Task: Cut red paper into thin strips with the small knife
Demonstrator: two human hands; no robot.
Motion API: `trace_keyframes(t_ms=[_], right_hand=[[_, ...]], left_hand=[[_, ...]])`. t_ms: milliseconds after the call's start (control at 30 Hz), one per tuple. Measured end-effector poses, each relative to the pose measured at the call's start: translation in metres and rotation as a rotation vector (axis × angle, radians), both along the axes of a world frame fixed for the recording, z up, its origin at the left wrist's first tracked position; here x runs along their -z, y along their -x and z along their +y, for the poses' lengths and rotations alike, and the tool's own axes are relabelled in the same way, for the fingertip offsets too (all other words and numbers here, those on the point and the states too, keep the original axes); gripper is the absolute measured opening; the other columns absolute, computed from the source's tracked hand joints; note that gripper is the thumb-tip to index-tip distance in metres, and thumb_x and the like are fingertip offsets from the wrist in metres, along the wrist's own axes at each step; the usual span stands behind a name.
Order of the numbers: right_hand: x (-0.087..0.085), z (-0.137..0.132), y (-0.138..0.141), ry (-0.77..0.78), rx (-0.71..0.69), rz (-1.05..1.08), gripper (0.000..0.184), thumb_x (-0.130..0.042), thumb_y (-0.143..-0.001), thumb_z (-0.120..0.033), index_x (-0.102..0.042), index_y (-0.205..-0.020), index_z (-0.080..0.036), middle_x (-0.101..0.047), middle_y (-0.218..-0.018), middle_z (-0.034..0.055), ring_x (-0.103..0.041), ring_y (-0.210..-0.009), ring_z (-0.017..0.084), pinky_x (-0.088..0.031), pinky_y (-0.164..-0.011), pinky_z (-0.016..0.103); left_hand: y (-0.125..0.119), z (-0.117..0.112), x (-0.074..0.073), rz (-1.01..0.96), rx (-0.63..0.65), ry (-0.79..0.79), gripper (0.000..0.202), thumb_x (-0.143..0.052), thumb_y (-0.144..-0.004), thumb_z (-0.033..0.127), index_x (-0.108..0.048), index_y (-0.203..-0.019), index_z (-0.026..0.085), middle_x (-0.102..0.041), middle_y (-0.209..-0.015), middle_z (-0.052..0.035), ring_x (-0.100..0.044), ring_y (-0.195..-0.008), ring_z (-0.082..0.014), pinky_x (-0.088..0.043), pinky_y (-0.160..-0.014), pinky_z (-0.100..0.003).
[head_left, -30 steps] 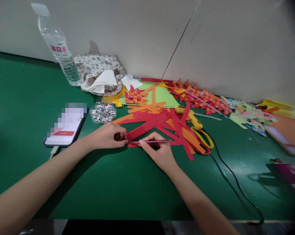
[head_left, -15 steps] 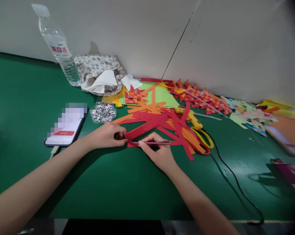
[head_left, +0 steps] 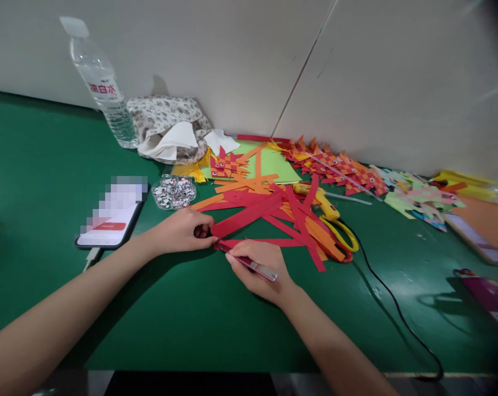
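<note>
My left hand (head_left: 181, 232) pinches the near-left end of a wide red paper strip (head_left: 251, 214), thumb and fingertips pressed together. The strip slants up to the right, over a pile of loose red and orange paper strips (head_left: 310, 225). In my right hand (head_left: 260, 269) is a slim pink utility knife (head_left: 265, 270), gripped like a pen. Its front end points left and meets the paper close to my left thumb. The blade itself is too small to make out. Another narrow red strip lies flat just behind my right hand.
Left of the hands lie a phone (head_left: 112, 217) on a cable and a clear case of googly eyes (head_left: 174, 192). A water bottle (head_left: 108, 93) and a tissue pouch (head_left: 166, 113) stand behind. To the right are a yellow glue gun (head_left: 327, 204), scissors (head_left: 351, 236) and woven paper fish (head_left: 335, 165).
The back end of the utility knife has swung down toward me, so it now slants instead of lying nearly level. My right hand has shifted slightly nearer; my left hand keeps its place.
</note>
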State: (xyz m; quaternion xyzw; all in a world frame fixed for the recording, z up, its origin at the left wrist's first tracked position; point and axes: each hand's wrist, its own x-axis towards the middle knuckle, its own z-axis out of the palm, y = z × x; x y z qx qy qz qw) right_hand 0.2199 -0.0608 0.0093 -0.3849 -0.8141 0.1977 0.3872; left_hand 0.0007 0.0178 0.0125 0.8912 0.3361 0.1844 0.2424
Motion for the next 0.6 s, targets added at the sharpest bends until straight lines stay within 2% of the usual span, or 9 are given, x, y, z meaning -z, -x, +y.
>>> trace_keyframes(t_ms=[133, 367, 600], right_hand=[[0.0000, -0.0009, -0.0003, -0.078, -0.024, -0.116, 0.006, -0.057, -0.090, -0.022, -0.062, -0.088, -0.024, -0.074, -0.082, 0.0034, -0.071, -0.077, 0.017, -0.053, -0.071, 0.028], [0.0042, -0.0002, 0.0031, -0.389, -0.040, -0.280, 0.009, -0.055, -0.090, -0.017, -0.059, -0.082, -0.020, -0.070, -0.074, 0.0018, -0.067, -0.067, 0.013, -0.050, -0.062, 0.024], [0.0082, -0.0024, 0.0058, -0.491, -0.035, -0.364, 0.019, -0.052, -0.092, -0.018, -0.055, -0.073, -0.021, -0.063, -0.069, 0.0018, -0.060, -0.064, 0.013, -0.047, -0.060, 0.025]], left_hand=[[-0.0011, -0.0003, 0.0004, 0.009, -0.009, -0.002, 0.026, -0.060, -0.082, 0.033, -0.052, -0.064, 0.016, -0.058, -0.056, 0.0031, -0.052, -0.051, -0.0080, -0.033, -0.051, -0.019], [0.0005, 0.0003, 0.0047, -0.023, -0.029, 0.040, 0.020, -0.061, -0.080, 0.031, -0.058, -0.068, 0.017, -0.058, -0.056, 0.0045, -0.054, -0.051, -0.0066, -0.036, -0.051, -0.016], [0.0007, 0.0012, 0.0063, -0.031, -0.030, 0.021, 0.021, -0.062, -0.080, 0.031, -0.057, -0.066, 0.016, -0.058, -0.055, 0.0044, -0.053, -0.051, -0.0063, -0.035, -0.050, -0.016]])
